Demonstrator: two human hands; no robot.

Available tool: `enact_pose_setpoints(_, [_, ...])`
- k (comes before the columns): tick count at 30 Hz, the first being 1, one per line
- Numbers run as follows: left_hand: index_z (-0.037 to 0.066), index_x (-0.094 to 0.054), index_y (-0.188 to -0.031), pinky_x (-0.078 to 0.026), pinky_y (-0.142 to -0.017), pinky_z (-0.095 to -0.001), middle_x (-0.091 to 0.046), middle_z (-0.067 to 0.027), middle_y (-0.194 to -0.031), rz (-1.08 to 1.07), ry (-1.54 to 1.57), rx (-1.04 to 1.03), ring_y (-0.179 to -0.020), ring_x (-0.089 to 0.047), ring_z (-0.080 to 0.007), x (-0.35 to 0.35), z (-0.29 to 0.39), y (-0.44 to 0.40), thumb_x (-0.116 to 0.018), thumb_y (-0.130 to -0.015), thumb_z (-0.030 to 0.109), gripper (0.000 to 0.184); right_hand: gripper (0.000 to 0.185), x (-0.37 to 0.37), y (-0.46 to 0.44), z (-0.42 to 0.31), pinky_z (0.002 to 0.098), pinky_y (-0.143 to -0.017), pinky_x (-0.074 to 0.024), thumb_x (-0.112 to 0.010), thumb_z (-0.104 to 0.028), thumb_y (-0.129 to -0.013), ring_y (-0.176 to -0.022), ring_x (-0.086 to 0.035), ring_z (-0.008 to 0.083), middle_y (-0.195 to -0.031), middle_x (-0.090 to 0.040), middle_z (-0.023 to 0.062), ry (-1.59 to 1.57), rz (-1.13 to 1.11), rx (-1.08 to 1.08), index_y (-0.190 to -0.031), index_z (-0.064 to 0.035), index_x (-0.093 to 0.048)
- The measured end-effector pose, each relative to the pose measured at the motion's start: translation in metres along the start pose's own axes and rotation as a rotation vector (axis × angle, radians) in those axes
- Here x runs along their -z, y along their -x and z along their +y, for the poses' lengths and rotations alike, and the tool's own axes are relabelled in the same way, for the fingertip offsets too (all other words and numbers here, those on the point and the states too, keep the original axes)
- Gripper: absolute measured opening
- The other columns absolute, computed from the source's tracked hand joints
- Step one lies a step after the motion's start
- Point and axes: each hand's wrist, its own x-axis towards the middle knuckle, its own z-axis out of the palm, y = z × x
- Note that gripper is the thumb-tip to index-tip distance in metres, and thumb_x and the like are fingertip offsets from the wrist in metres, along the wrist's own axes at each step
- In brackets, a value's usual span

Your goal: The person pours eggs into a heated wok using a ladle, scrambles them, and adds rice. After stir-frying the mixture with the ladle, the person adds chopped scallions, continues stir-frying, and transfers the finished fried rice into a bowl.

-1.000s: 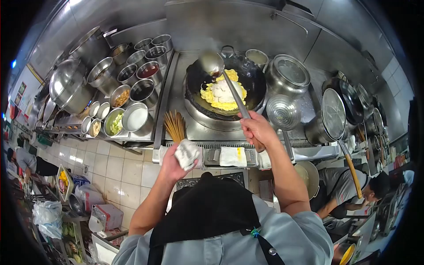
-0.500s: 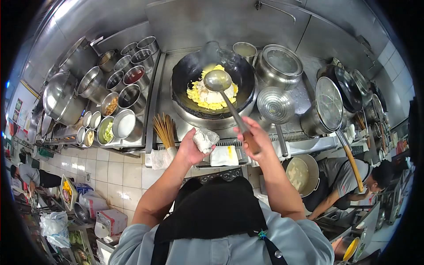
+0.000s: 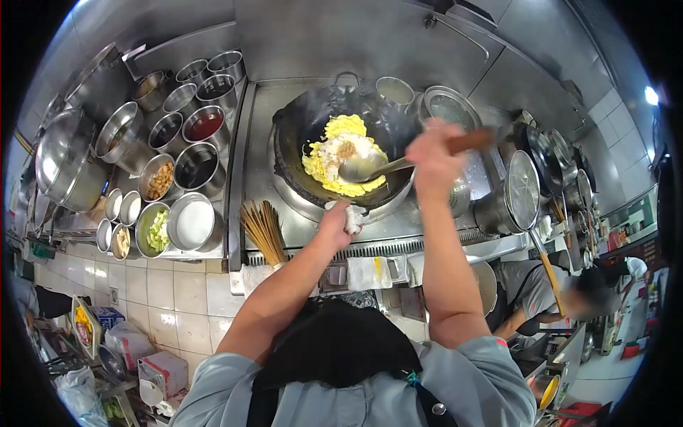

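Scrambled egg with a white food (image 3: 341, 153) lies in the black wok (image 3: 295, 128), a small brown heap on top. My right hand (image 3: 435, 149), blurred, is closed round the ladle (image 3: 395, 166) near its wooden handle, right of the wok. The ladle's bowl rests in the food. At the wok's near rim, my left hand (image 3: 336, 224) is wrapped round a white cloth (image 3: 353, 218). A bamboo brush (image 3: 263, 231) stands to the left of that hand.
Metal containers of sauces and ingredients (image 3: 196, 167) stand at left. A lidded pot (image 3: 452, 107) is behind the right hand. Strainers and pans (image 3: 523, 188) are at right. A co-worker (image 3: 533, 292) bends at lower right.
My left hand has moved forward to the wok's rim with the cloth. My right hand has moved forward and right, and the ladle's bowl has gone down into the food. A brown heap now shows.
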Motion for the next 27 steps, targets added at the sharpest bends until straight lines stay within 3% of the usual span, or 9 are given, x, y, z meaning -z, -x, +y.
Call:
enact_pose_setpoints(4, [0.009,-0.058,-0.11,-0.05,-0.048,-0.0435,-0.068,-0.0121,-0.089,0.064,-0.108,-0.135,-0.065,-0.065,-0.0287,-0.002,0.004,0.006,-0.057,-0.096,0.017,0.017,0.031,-0.012,-0.048,0.014,0.0295,-0.045,-0.0398,-0.066,-0.023,-0.101,-0.045,-0.048,0.012,-0.054,-0.05,0.002,-0.048,-0.006,-0.074,-0.079,-0.0084,-0.051])
enact_pose_setpoints(7, [0.007,-0.058,-0.11,-0.053,-0.051,-0.0442,-0.069,-0.012,-0.091,0.014,-0.075,-0.102,-0.07,-0.068,-0.029,-0.007,0.018,0.029,-0.058,-0.095,0.014,0.017,0.032,-0.03,-0.061,-0.03,0.0308,-0.044,-0.0397,-0.067,-0.022,-0.1,-0.044,-0.047,0.0122,-0.054,-0.05,0.0024,-0.297,-0.137,0.087,-0.078,-0.0078,-0.049])
enact_pose_setpoints(11, [0.007,-0.058,-0.114,-0.058,-0.057,-0.0467,-0.07,-0.0115,-0.096,0.085,-0.015,-0.064,-0.075,-0.07,-0.0294,0.006,0.002,-0.003,-0.059,-0.095,0.015,0.021,0.031,-0.063,-0.03,0.083,0.0313,-0.045,-0.0414,-0.065,-0.019,-0.1,-0.043,-0.046,0.0127,-0.054,-0.046,0.0006,-0.023,-0.082,-0.08,-0.077,-0.0103,-0.047])
enact_pose_setpoints(14, [0.007,-0.059,-0.118,-0.059,-0.061,-0.049,-0.07,-0.0109,-0.098,0.089,-0.026,-0.015,-0.077,-0.071,-0.0295,0.009,0.006,0.001,-0.061,-0.096,0.017,0.024,0.027,-0.071,-0.055,0.045,0.0319,-0.045,-0.0428,-0.066,-0.015,-0.098,-0.043,-0.048,0.0132,-0.055,-0.05,0.0019,-0.027,0.027,-0.086,-0.078,-0.0098,-0.048])
enact_pose_setpoints(16, [0.008,-0.061,-0.116,-0.059,-0.062,-0.0497,-0.071,-0.0101,-0.097,0.056,0.015,0.046,-0.077,-0.071,-0.0297,0.009,0.011,0.005,-0.063,-0.095,0.018,0.023,0.024,-0.053,-0.072,0.001,0.0295,-0.046,-0.042,-0.065,-0.018,-0.098,-0.045,-0.05,0.0125,-0.055,-0.052,0.0024,-0.007,0.025,0.041,-0.081,-0.008,-0.052])
enact_pose_setpoints(19, [0.008,-0.062,-0.111,-0.058,-0.059,-0.048,-0.07,-0.0099,-0.093,0.146,0.016,0.071,-0.075,-0.071,-0.0285,-0.007,0.017,0.014,-0.061,-0.097,0.019,0.018,0.025,-0.01,-0.067,0.004,0.03,-0.047,-0.0428,-0.065,-0.017,-0.098,-0.046,-0.051,0.0134,-0.055,-0.053,0.0038,-0.189,-0.023,0.157,-0.079,-0.0078,-0.052])
enact_pose_setpoints(20, [0.008,-0.062,-0.111,-0.057,-0.058,-0.0479,-0.071,-0.0099,-0.092,0.148,0.016,0.066,-0.075,-0.07,-0.0283,-0.009,0.016,0.012,-0.06,-0.097,0.019,0.018,0.027,-0.006,-0.051,0.043,0.0303,-0.048,-0.0434,-0.063,-0.015,-0.099,-0.046,-0.051,0.014,-0.055,-0.053,0.0047,-0.001,0.078,0.254,-0.076,-0.0076,-0.05])
enact_pose_setpoints(23, [0.003,-0.059,-0.112,-0.054,-0.05,-0.0459,-0.07,-0.0143,-0.093,0.044,-0.041,-0.047,-0.072,-0.07,-0.0313,-0.012,0.014,0.01,-0.054,-0.097,0.015,0.02,0.032,0.006,-0.008,0.071,0.0291,-0.047,-0.0426,-0.064,-0.016,-0.098,-0.046,-0.049,0.0123,-0.055,-0.051,0.0031,-0.134,-0.008,-0.084,-0.072,-0.0092,-0.047])
enact_pose_setpoints(27, [-0.002,-0.055,-0.111,-0.058,-0.054,-0.0443,-0.07,-0.0203,-0.096,0.027,-0.12,-0.159,-0.078,-0.073,-0.034,0.001,0.005,-0.006,-0.048,-0.096,0.009,0.019,0.034,0.019,0.007,0.039,0.0299,-0.046,-0.0402,-0.066,-0.016,-0.097,-0.045,-0.046,0.0115,-0.055,-0.048,0.0019,-0.128,-0.123,-0.127,-0.072,-0.0098,-0.044])
